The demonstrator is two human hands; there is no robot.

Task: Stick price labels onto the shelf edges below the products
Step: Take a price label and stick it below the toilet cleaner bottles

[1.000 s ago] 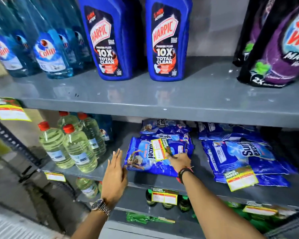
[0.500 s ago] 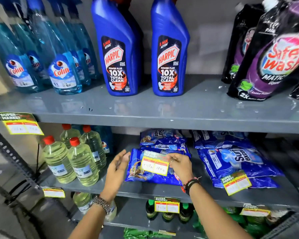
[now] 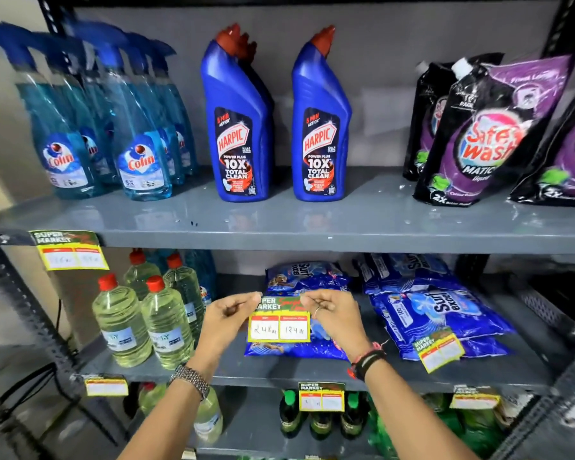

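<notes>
A person is holding up a yellow-and-green price label point(image 3: 279, 322) in front of a grey metal shelving unit, pinching its top corners with both hands. The left hand point(image 3: 228, 315) is gripping the label's upper left corner between thumb and fingertips; the right hand point(image 3: 334, 313) is gripping the upper right corner the same way. The label, headed "SUPER MARKET" and carrying two handwritten prices, is hanging in the air in front of a stack of blue Surf Excel packets point(image 3: 299, 287) lying on the middle shelf, below the upper shelf edge point(image 3: 346, 242) and above the middle shelf edge point(image 3: 279, 376). It is touching neither edge. Two Harpic bottles point(image 3: 238, 137) are standing on the upper shelf directly above, between Colin spray bottles point(image 3: 140, 141) and purple Safewash pouches point(image 3: 488, 137). One label point(image 3: 68, 250) is already hanging from the upper shelf edge beneath the Colin bottles. Clear bottles with red caps point(image 3: 146, 317) are standing just left of the hands. A second loose label point(image 3: 440, 350) is lying on the Surf Excel packets to the right.
</notes>
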